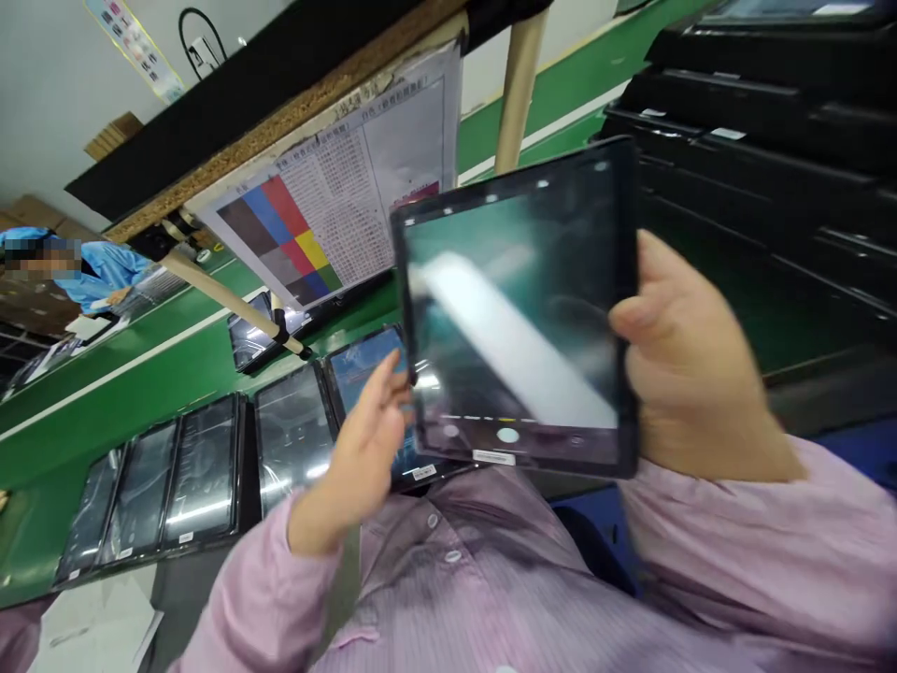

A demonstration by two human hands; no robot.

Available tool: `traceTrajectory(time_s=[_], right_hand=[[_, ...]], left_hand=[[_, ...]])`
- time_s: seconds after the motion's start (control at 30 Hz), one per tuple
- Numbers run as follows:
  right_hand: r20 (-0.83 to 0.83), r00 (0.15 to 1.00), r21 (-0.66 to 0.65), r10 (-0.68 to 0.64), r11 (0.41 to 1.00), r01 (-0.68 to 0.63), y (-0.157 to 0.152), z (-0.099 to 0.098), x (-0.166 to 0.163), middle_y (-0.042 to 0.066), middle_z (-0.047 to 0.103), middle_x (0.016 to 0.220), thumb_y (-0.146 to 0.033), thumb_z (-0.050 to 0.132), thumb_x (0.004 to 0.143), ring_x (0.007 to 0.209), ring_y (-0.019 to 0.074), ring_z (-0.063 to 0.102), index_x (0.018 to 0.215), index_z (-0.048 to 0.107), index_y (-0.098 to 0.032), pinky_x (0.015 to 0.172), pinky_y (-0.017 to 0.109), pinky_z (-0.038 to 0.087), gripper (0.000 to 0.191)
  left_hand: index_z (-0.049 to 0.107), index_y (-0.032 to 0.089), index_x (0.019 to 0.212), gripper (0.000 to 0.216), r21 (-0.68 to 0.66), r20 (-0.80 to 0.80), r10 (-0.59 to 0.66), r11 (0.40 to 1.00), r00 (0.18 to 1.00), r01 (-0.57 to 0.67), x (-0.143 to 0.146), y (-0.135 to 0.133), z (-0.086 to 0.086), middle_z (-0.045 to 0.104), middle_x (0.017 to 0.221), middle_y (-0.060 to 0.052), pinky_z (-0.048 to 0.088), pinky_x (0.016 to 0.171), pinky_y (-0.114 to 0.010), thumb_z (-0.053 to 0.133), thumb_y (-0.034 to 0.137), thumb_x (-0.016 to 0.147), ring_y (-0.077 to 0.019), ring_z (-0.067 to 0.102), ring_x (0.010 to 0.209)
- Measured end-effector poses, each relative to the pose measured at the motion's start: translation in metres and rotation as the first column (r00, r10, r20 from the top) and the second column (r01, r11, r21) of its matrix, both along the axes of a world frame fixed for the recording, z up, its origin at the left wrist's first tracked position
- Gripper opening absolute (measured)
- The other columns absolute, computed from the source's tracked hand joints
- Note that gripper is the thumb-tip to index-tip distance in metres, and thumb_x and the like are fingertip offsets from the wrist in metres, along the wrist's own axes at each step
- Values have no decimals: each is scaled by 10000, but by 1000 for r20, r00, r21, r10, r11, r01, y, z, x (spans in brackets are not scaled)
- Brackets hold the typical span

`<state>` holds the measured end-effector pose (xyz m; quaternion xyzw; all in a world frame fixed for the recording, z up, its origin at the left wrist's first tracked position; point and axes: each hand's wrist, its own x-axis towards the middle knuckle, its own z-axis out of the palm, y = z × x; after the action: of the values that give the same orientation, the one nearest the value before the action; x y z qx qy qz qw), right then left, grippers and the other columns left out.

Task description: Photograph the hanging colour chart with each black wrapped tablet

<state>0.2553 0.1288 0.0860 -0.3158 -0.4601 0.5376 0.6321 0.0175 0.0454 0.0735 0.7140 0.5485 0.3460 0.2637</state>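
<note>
Black-framed rectangular tablet [519, 299] is up before the pink striped shirt [448, 603]; right hand [690, 360] pinches its edge, left hand [361, 453] has fingers loosely spread, contact unclear. One-sided grip could let it twist, slip.

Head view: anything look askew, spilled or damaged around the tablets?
Nothing looks spilled or damaged, though blur softens the held tablet. One rear tablet lies behind the row of tablets, partly hidden by a pole; out of line, it looks possibly misplaced.
</note>
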Motion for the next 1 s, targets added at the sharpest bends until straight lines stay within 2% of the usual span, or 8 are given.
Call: traceTrajectory(time_s=[0.07, 0.13, 0.23, 0.33, 0.4, 0.53, 0.77, 1.0], right_hand=[[-69, 992, 105, 106, 990, -98, 8, 1, -27, 41, 545, 1406, -599, 865, 612, 1330, 293, 509, 1272, 578, -273, 1130, 410, 466, 791], [-101, 968, 151, 228, 966, -212, 15, -1, -55, 24, 569, 1375, -676, 758, 716, 1334, 270, 508, 1253, 580, -281, 1110, 396, 486, 690], [-47, 947, 103, 319, 944, -313, 24, -3, -86, 32, 647, 1231, -801, 477, 855, 1277, 254, 560, 1159, 618, -275, 1033, 404, 541, 623], [92, 950, 49, 299, 951, -304, 30, -6, -102, 33, 664, 1174, -843, 365, 864, 1281, 247, 555, 1136, 626, -280, 1008, 397, 558, 677], [164, 952, 50, 257, 962, -268, 32, -8, -105, 29, 654, 1201, -858, 351, 855, 1331, 247, 511, 1162, 623, -289, 1015, 393, 555, 701], [227, 959, 62, 170, 980, -189, 33, -13, -105, 17, 631, 1260, -877, 334, 840, 1393, 249, 444, 1228, 604, -310, 1020, 409, 549, 739], [121, 963, 85, 240, 964, -251, 28, -12, -105, 17, 629, 1268, -866, 409, 819, 1389, 251, 452, 1201, 632, -291, 1041, 412, 538, 726], [162, 961, 90, 226, 966, -242, 25, -8, -103, 10, 645, 1230, -851, 388, 843, 1381, 250, 460, 1154, 651, -288, 1062, 406, 520, 695]], left_hand=[[122, 287, 1597, 750, 81, 83, 174, 980, 981, -181, 6, -32, -13, 498, 1472, -140, 494, 1044, -441, 417, 574, 970, -281, 545, 1300], [38, 276, 1600, 987, 178, 79, 355, 914, 932, -363, 10, -45, -27, 362, 1559, -161, 433, 1111, -480, 612, 598, 864, -324, 435, 1401], [-24, 250, 1591, 1152, 287, 45, 554, 790, 832, -542, 8, -43, -40, 203, 1603, -198, 322, 1173, -546, 743, 524, 777, -368, 295, 1472], [-39, 222, 1585, 1188, 340, -11, 659, 710, 752, -617, 3, -37, -44, 153, 1596, -230, 270, 1174, -599, 773, 476, 757, -401, 178, 1500], [-32, 190, 1584, 1191, 360, -42, 686, 689, 727, -629, 3, -37, -46, 179, 1577, -254, 266, 1163, -622, 772, 483, 756, -421, 155, 1497], [-26, 158, 1581, 1184, 372, -54, 714, 663, 698, -650, 5, -37, -50, 228, 1542, -282, 262, 1151, -638, 760, 504, 765, -435, 231, 1461], [-50, 124, 1576, 1175, 448, -85, 729, 637, 679, -627, 5, -35, -55, 165, 1573, -322, 252, 1151, -647, 735, 526, 799, -438, 196, 1475], [-61, 115, 1577, 1233, 437, -70, 717, 647, 694, -625, 6, -41, -58, 132, 1593, -328, 244, 1152, -659, 741, 588, 769, -450, 175, 1485]])
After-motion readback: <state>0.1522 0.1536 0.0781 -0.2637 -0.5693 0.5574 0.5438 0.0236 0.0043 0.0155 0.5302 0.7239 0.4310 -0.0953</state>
